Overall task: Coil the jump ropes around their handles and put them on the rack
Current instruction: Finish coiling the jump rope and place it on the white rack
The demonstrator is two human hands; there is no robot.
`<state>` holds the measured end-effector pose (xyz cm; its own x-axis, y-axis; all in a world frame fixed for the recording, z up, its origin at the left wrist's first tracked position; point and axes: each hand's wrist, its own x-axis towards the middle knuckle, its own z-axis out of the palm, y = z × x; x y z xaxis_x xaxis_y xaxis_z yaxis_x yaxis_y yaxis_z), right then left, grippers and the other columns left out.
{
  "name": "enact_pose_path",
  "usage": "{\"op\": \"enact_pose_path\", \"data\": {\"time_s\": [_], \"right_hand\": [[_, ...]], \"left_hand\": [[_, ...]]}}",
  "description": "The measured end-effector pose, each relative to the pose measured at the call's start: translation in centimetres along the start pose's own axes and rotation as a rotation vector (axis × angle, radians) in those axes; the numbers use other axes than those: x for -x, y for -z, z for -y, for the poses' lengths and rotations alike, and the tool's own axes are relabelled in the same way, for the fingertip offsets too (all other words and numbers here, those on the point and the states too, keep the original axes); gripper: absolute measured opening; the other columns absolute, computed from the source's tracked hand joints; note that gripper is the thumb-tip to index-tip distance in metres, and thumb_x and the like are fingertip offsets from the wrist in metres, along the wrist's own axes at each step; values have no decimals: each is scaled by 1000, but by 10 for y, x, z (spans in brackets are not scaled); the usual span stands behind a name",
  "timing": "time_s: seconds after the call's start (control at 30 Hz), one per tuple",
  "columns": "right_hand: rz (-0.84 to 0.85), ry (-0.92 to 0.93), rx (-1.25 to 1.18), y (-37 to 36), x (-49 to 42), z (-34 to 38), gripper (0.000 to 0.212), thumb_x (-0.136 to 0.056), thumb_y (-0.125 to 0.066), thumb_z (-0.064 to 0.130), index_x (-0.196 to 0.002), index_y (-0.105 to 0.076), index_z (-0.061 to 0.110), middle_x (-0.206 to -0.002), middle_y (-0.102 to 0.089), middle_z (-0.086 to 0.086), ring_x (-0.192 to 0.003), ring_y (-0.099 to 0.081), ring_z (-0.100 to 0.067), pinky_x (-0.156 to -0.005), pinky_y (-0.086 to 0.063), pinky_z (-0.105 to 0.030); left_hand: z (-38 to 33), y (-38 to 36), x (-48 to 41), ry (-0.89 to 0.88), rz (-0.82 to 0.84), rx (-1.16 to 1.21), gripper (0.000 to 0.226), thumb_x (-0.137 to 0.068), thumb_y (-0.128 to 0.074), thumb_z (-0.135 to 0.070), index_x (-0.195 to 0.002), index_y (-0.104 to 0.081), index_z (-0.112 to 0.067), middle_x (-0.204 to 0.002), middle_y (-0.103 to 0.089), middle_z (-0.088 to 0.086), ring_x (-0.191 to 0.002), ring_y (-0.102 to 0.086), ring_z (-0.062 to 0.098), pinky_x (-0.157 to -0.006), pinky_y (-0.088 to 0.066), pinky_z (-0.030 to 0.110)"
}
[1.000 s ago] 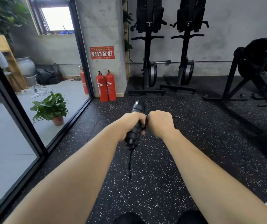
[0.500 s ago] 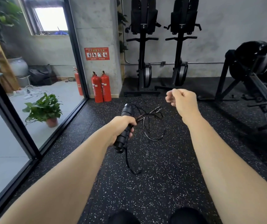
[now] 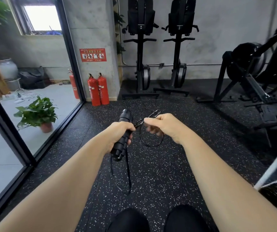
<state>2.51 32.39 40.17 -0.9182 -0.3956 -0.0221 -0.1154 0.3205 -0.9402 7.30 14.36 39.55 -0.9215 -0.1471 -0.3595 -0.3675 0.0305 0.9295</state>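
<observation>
- Two hands meet above the speckled floor [image 3: 152, 174].
- Left hand [image 3: 119, 133]: fingers wrapped round the black handles [image 3: 126, 116], which stand tilted, top end away from the person.
- Right hand [image 3: 167, 127]: just right of the handles, fingers curled, pinching loops of rope [image 3: 151, 146]; fingertips blurred.
- Rope: loops hang right of the handles; another length droops below the handles.
- Extinguishers [image 3: 98, 91]: two, red, beyond the handles, upright.

The rope loops [image 3: 154, 113] hang right of the handles [image 3: 122, 139], extinguishers [image 3: 98, 91] beyond.
</observation>
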Motion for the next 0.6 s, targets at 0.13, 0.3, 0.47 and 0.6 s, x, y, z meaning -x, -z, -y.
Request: {"op": "enact_pose_path", "data": {"time_s": [0.13,0.3,0.47,0.6], "right_hand": [[-100,-65,97,-17,1,5,35,-82,-73,35,-64,-69,6,-51,-56,-4,-47,-47,-15,-50,-39,-26],[-369,-142,748,-30,8,8,37,-74,-70,50,-72,-54,17,-78,-61,-1,-73,-55,-24,-67,-43,-32],[-451,-135,1120,-23,14,11,37,-83,-65,43,-64,-43,20,-70,-57,2,-61,-50,-20,-57,-36,-25],[-396,-114,1336,-21,15,11,29,-81,-65,40,-66,-50,21,-63,-49,4,-59,-51,-18,-57,-37,-24]], "left_hand": [[9,-9,-5,-81,-110,-157,8,-87,-63,-14,-86,-57,-8,-64,-57,4,-49,-51,17,-53,-44,25],[15,-14,-8,-154,-203,-180,10,-82,-65,-15,-85,-59,-9,-69,-57,5,-53,-50,19,-63,-44,30],[13,-10,-4,-157,-231,-269,11,-79,-65,-19,-83,-61,-10,-66,-58,4,-62,-53,24,-67,-47,33],[16,-6,0,-150,-257,-330,12,-80,-64,-22,-84,-58,-12,-71,-58,4,-64,-54,24,-64,-46,32]]}}
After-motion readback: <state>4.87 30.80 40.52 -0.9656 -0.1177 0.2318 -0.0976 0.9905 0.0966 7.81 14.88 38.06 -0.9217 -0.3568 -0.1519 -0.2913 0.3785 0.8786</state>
